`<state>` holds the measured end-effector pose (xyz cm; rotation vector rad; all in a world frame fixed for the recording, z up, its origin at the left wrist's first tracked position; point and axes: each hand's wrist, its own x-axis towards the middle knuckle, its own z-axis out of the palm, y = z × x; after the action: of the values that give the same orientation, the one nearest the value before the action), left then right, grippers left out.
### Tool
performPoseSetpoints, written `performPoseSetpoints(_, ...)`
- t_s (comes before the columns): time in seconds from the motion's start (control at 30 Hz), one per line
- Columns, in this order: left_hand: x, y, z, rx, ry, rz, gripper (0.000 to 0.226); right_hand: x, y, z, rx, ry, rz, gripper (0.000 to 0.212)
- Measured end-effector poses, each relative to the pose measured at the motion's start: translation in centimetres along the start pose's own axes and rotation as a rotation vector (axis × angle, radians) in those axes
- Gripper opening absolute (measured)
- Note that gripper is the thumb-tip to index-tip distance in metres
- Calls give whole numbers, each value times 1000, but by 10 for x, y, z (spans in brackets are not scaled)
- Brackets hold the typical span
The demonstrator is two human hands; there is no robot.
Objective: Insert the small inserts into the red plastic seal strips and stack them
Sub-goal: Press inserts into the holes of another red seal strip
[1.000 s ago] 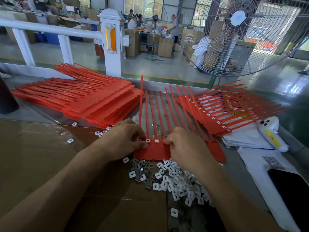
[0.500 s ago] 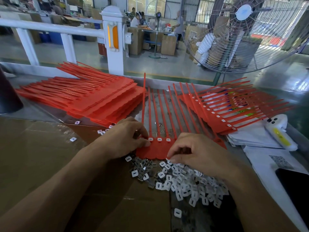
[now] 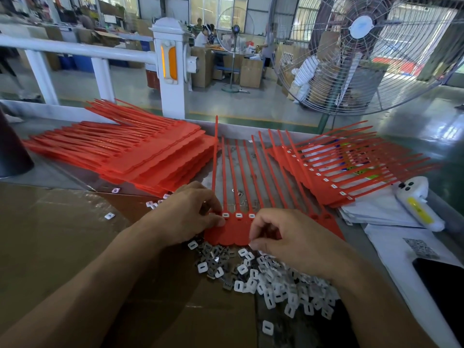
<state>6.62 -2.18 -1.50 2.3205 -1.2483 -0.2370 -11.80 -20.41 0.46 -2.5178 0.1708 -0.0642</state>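
Note:
A red seal strip sheet (image 3: pixel 236 229) lies flat in front of me, its thin tails pointing away; three white inserts sit in its leftmost sockets. My left hand (image 3: pixel 185 217) holds the sheet's left edge, thumb on top. My right hand (image 3: pixel 286 237) hovers over the sheet's right part with fingers curled, fingertips pinched together just above the pile of small white inserts (image 3: pixel 271 280); what they pinch is hidden. A stack of red sheets (image 3: pixel 140 154) lies at the left, another fanned stack (image 3: pixel 334 167) at the right.
Brown cardboard (image 3: pixel 62 247) covers the near table. A white handheld device (image 3: pixel 414 202) rests on papers at the right, with a dark phone (image 3: pixel 442 280) nearer. A dark object (image 3: pixel 12 154) stands at far left. A white railing and a large fan stand behind the table.
My right hand left the sheet's sockets and drew back to the insert pile, then rose slightly with fingers pinched. A third insert now sits in the sheet. My left hand kept holding the left edge.

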Motion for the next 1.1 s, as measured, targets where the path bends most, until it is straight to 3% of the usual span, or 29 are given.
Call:
performPoseSetpoints(0.2, -1, 1, -1, -4, 0, -7, 26, 5, 5, 5, 114, 252, -2, 17)
performPoseSetpoints(0.5, -2, 2, -3, 4, -2, -18, 25, 14, 24, 8, 219, 502, 162, 20)
performPoseSetpoints(1.1, -1, 1, -1, 12, 3, -15, 26, 28, 27, 13, 96, 389, 233, 15)
